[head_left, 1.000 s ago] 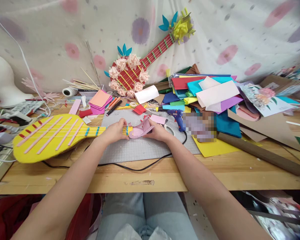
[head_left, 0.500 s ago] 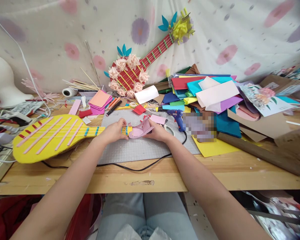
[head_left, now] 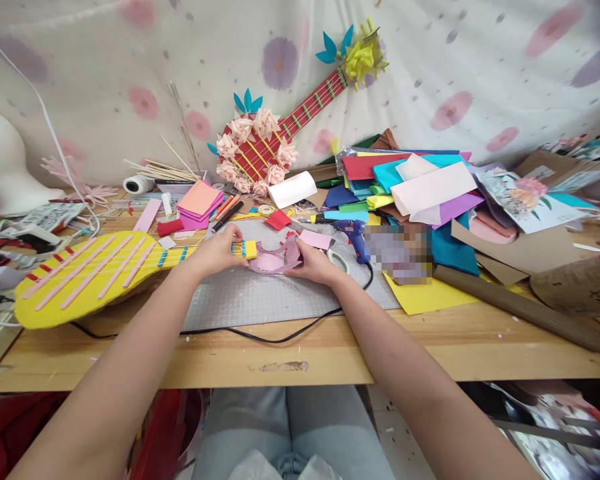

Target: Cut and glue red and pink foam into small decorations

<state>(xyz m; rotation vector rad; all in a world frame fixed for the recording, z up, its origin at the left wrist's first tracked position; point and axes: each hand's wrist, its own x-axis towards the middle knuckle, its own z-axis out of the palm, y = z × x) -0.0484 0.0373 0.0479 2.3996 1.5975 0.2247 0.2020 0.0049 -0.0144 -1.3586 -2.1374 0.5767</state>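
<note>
"What takes up the most room?"

"The wooden table (head_left: 180,370), then the yellow guitar model (head_left: 85,283) lying across its left side, neck pointing right. The neck's end is over the grey cutting mat (head_left: 260,303), in the middle."

"And the hands?"

"The left hand (head_left: 217,253) is nearly closed, thumb and fingers pinching the neck near its end. The right hand (head_left: 317,263) is curled partly open around the right end of a curved pink piece (head_left: 270,263); some of its fingers are hidden underneath."

"Where's that piece, exactly?"

"Between the hands, just right of the yellow neck tip (head_left: 251,250). I can't tell whether they touch. A blue glue gun (head_left: 357,237) rests farther right."

"So which step is this?"

"I'd judge it's lining up the pink piece with the tip, not fixing it."

"What does the next move call for?"

"Probably a steady neck on the left, and small, gentle adjustments on the right; the pink piece looks thin enough to bend."
</note>
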